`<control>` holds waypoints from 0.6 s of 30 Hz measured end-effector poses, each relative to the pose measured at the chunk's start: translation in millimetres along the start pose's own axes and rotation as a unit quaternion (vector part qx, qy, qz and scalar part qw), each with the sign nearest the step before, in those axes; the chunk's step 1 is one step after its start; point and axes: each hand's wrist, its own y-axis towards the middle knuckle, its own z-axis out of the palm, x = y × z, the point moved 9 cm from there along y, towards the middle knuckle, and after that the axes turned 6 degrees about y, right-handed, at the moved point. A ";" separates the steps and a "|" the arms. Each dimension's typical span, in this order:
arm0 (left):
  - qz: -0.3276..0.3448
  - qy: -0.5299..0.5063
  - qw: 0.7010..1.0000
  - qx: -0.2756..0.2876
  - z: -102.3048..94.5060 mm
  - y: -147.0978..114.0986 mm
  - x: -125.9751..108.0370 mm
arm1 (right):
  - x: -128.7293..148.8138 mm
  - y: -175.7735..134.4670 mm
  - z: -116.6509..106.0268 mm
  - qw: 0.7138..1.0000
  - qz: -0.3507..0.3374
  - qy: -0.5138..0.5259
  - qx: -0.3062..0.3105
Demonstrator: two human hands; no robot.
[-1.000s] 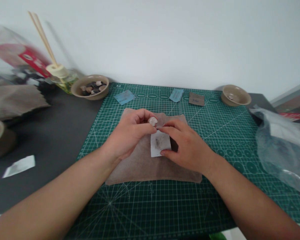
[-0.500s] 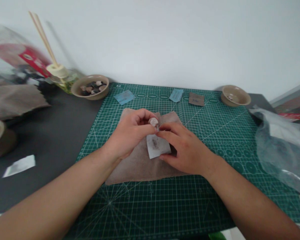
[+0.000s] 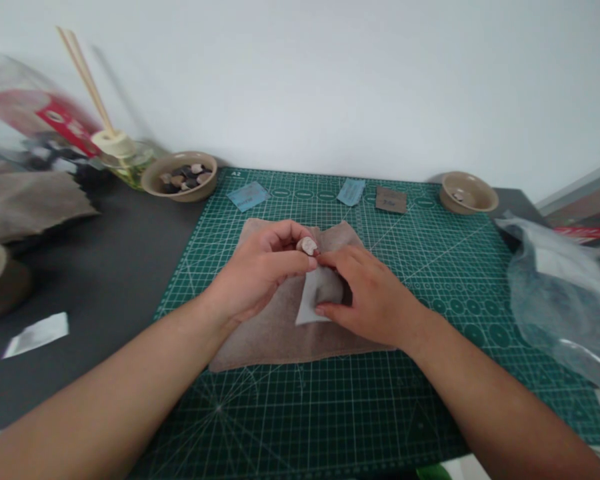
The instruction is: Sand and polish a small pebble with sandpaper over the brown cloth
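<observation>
Between the thumb and fingers of my left hand [image 3: 265, 270] is a small pale stone [image 3: 309, 246], its light flat face turned up. My right hand [image 3: 373, 287] grips a small white square [image 3: 308, 307], paper or thin cloth, which bends under its fingers. The right fingertips touch the stone's edge, close to my left thumb. Both hands are above a brown-grey cloth [image 3: 260, 340] spread on a green cutting mat [image 3: 260, 427]. The palms and part of the white square are hidden.
A bowl of stones [image 3: 183, 193] stands back left beside a reed diffuser [image 3: 115, 143]. Two blue pieces [image 3: 249, 196] and a brown piece [image 3: 391, 200] lie along the mat's back. Another bowl [image 3: 467, 203] and a clear plastic bag [image 3: 560, 313] are right; a white scrap [image 3: 37, 333] lies left.
The white square has curled, and its grey smudge no longer shows. My right fingers have shifted slightly against the stone; my left hand is nearly still.
</observation>
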 end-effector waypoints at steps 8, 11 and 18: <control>0.040 0.033 0.998 -0.041 -6.4 1.5 -5.5 | 0.8 -0.1 -11.4 0.997 0.033 0.048 -0.047; 0.080 0.094 0.991 -0.051 -7.9 1.9 -11.7 | 0.4 -2.8 -29.3 0.986 0.040 0.103 -0.125; 0.215 0.388 0.895 -0.035 9.9 -12.9 -30.6 | -11.9 -16.3 -51.8 0.925 0.031 0.272 -0.263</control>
